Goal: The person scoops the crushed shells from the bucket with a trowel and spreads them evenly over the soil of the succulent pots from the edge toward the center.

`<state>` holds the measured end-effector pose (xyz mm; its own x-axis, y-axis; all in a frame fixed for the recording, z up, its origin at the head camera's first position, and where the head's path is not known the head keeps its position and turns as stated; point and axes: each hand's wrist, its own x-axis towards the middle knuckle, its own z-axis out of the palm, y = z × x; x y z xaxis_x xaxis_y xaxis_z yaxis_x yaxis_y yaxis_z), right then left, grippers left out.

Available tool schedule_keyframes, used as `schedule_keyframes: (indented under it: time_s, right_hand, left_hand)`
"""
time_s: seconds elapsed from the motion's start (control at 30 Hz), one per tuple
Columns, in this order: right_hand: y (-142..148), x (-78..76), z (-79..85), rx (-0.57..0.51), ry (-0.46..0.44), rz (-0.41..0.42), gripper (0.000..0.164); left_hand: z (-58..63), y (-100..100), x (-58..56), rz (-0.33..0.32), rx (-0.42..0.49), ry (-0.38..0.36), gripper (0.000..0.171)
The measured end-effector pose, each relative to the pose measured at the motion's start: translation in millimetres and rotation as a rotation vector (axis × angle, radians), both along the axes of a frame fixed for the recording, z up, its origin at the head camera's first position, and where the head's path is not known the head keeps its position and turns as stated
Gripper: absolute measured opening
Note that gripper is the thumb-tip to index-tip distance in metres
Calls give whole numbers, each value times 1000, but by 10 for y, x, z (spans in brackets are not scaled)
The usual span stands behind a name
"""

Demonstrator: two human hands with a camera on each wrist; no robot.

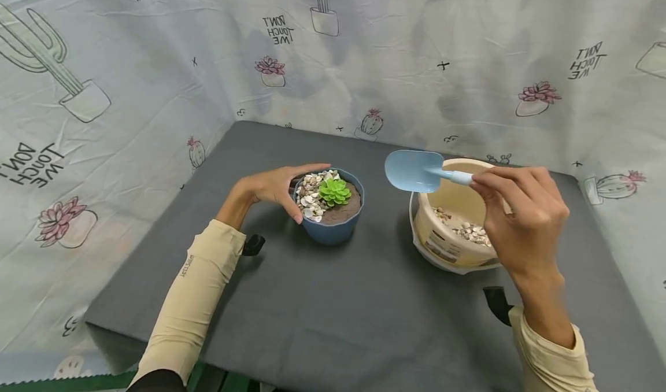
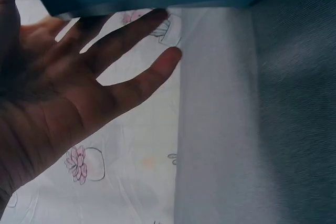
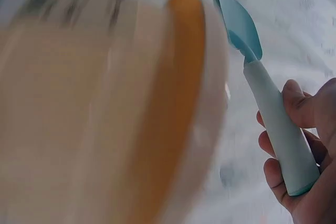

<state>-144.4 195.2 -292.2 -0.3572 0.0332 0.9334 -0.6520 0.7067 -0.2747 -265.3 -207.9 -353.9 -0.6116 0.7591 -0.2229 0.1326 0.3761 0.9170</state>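
Note:
A blue flower pot (image 1: pixel 333 230) holds brown soil, a green succulent (image 1: pixel 335 191) and pale pebbles (image 1: pixel 310 191) covering its left part. My left hand (image 1: pixel 273 187) rests against that pot's left side, thumb along the front and index finger reaching behind the rim. In the left wrist view its lower fingers (image 2: pixel 139 85) are spread and fairly straight beneath the pot wall. My right hand (image 1: pixel 525 213) grips the pale handle of a light blue hand trowel (image 1: pixel 414 171). The trowel's blade points left, above and beside the cream pot's rim, with nothing visible on it.
On the right stands a larger cream pot (image 1: pixel 432 224) on a saucer, with pebbles (image 1: pixel 470 233) at its bottom. Grey cloth (image 1: pixel 312 299) covers the table. A cactus-printed curtain (image 1: pixel 395 51) hangs behind and at the left.

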Motion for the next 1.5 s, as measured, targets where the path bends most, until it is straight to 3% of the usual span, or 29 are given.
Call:
schedule_keyframes:
  time_s: [0.17, 0.27, 0.33, 0.4, 0.47, 0.57, 0.63, 0.7, 0.8, 0.87, 0.97, 1.1, 1.27, 1.4, 1.5]
  right_hand:
    - [428, 106, 88, -26, -55, -111, 4]
    - [688, 154, 106, 71, -132, -166, 3]
    - [825, 152, 102, 167, -166, -200, 4]
    - [927, 124, 83, 278, -180, -236, 4]
    - [988, 70, 44, 398, -187, -255, 3]
    - [994, -67, -27, 614, -209, -235, 4]
    - [959, -175, -84, 752, -236, -211, 8]
    - [909, -275, -136, 875, -264, -205, 10]
    - [813, -392, -214, 998, -287, -217, 14]
    - [755, -449, -248, 1065, -295, -225, 16]
    - [703, -515, -272, 1131, -291, -235, 19]
    - [662, -562, -267, 1121, -341, -286, 24]
    - [559, -619, -217, 1007, -543, -362, 33]
    - [494, -641, -193, 821, -740, -349, 49]
    - [516, -620, -210, 651, -814, -306, 51]
  left_hand:
    - [92, 40, -201, -90, -52, -5, 133]
    - [133, 45, -270, -134, -97, 29, 132]
    - [185, 45, -257, -141, -137, 96, 128]
    - [270, 85, -162, -100, -185, 184, 123]
    - [376, 224, -7, -19, -226, 303, 114]
    - [526, 622, 315, 126, -222, 474, 96]
    - [569, 981, 485, 171, -191, 559, 83]
    - [561, 1344, 594, 156, -156, 605, 75]
    - [456, 1784, 652, 102, -137, 627, 72]
    - [372, 1978, 668, 88, -134, 635, 70]
    - [287, 2123, 698, 124, -124, 640, 66]
    - [254, 2151, 723, 172, -108, 652, 61]
    - [255, 2127, 705, 181, -91, 665, 58]
    - [227, 2116, 709, 193, -85, 641, 57]
    - [205, 2122, 713, 193, -80, 640, 57]
